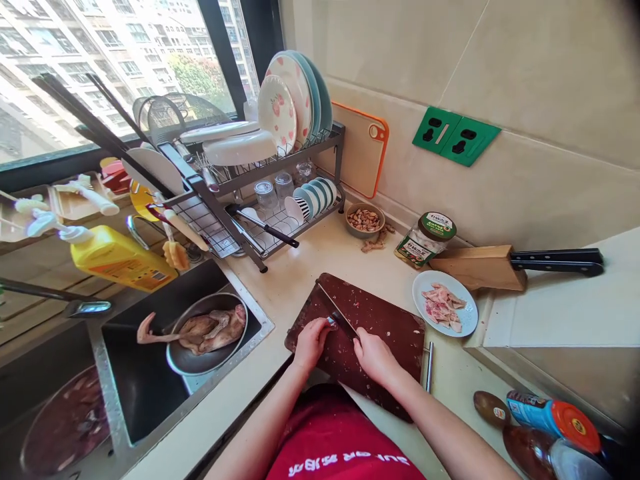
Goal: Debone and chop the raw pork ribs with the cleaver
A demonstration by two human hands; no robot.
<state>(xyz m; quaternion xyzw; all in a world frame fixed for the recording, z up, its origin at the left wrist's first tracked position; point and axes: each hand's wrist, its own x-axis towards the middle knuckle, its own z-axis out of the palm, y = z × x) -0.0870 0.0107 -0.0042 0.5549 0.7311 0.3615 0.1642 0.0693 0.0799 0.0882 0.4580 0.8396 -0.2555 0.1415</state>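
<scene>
A kitchen knife [338,307] is gripped in my right hand [373,357], its blade slanting to the upper left across a dark brown chopping board [387,323]. My left hand [313,341] is closed beside the blade, on its left side. At its fingertips is a small pale bluish bit, too small to name. Little scraps lie scattered on the board. Just right of the board, a white plate [471,323] bears slices of raw pinkish meat [443,304].
At left, a sink [133,393] holds a metal bowl [183,367] with a plucked bird [215,331]. A dish rack [300,230] stands behind. Along the wall are a bowl of brown pieces [364,221], a jar [425,239] and a knife block [475,267]. Bottles [553,417] lie lower right.
</scene>
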